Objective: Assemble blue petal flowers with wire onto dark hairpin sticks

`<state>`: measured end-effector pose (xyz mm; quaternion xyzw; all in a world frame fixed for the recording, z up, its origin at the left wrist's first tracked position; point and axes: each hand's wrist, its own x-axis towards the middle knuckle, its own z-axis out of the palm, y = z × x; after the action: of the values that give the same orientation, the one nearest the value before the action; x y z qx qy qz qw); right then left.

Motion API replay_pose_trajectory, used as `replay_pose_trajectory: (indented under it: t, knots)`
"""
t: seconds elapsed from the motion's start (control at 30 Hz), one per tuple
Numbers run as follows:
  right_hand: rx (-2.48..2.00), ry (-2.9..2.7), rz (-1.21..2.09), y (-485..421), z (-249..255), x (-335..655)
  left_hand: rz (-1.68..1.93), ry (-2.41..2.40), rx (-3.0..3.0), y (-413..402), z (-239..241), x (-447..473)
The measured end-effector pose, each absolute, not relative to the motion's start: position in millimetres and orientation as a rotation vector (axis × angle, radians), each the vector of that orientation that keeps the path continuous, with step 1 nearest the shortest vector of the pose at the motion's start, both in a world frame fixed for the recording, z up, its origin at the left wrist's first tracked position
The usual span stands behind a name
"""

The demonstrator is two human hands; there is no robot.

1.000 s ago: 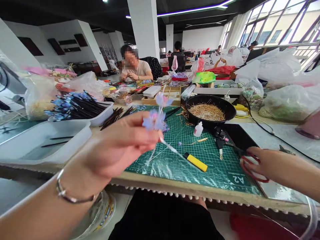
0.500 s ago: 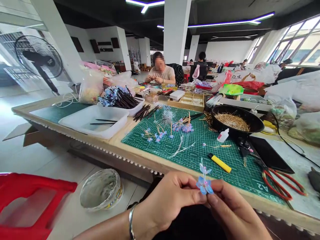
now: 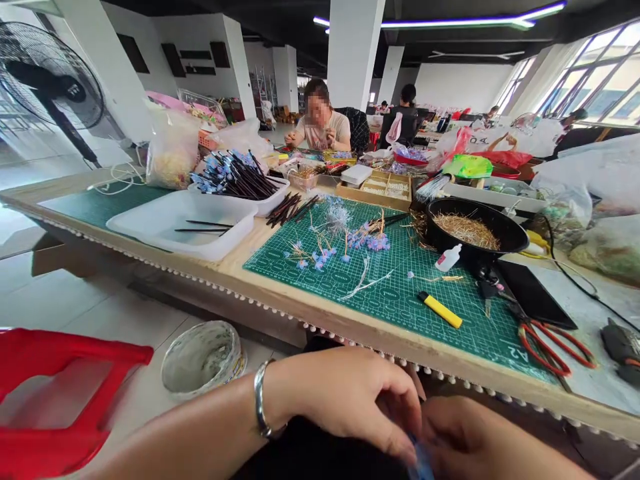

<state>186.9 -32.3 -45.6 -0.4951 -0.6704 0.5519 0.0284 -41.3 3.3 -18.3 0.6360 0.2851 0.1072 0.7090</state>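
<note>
Low at the bottom edge, my left hand (image 3: 363, 403) pinches a blue flower (image 3: 421, 463), which is blurred and partly cut off by the frame. My right hand (image 3: 465, 433) is closed against the same flower from the other side; its fingertips are smeared and half hidden. Both hands are below the table's front edge, over my dark lap. On the green cutting mat (image 3: 395, 313) lie small blue and purple flowers (image 3: 370, 239) on gold stems, a bundle of silver wire (image 3: 337, 217) and white wire stems (image 3: 365, 280).
A yellow cutter (image 3: 443, 312), a glue bottle (image 3: 449, 257) and red-handled scissors (image 3: 555, 350) lie on the right. A black bowl (image 3: 515, 240) holds gold wires. White tray (image 3: 185, 243) holds dark sticks. A bucket (image 3: 200, 360) and red stool (image 3: 75, 360) stand left. A co-worker (image 3: 325, 123) sits opposite.
Both hands have moved down with the flower, from over the table's edge to the bottom of the view. My left hand now bends over it. The co-worker's hands have moved apart.
</note>
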Motion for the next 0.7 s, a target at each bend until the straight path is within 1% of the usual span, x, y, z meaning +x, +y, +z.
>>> replay_pose_trajectory:
  t: [0.07,0.13,0.17,0.2,0.3,0.4,0.5,0.6,0.7]
  knots:
    - [-1.425,-1.913,1.941,-28,-38,190,0.251,0.559,1.318,2,-19,-36]
    - [-1.28,-1.592,2.143,-26,-32,192,0.332,0.516,1.106,0,-25,-29]
    - [-1.191,-1.395,2.181,-26,-30,192,0.399,0.504,0.979,-1,-28,-25]
    - [-1.113,-1.218,2.146,-27,-30,191,0.481,0.502,0.847,-4,-32,-21]
    - [-1.001,-0.952,1.771,-35,-38,180,0.734,0.509,0.515,-12,-37,-9]
    - [-1.034,-1.001,1.328,-47,-50,172,0.878,0.519,0.415,-20,-36,3]
    - [-1.152,-1.115,0.993,-56,-60,177,0.913,0.541,0.463,-25,-31,10]
    - [-1.194,-1.316,0.855,-58,-64,193,0.894,0.564,0.564,-26,-28,11]
    - [-1.162,-1.433,0.866,-58,-65,205,0.861,0.579,0.681,-26,-27,12]
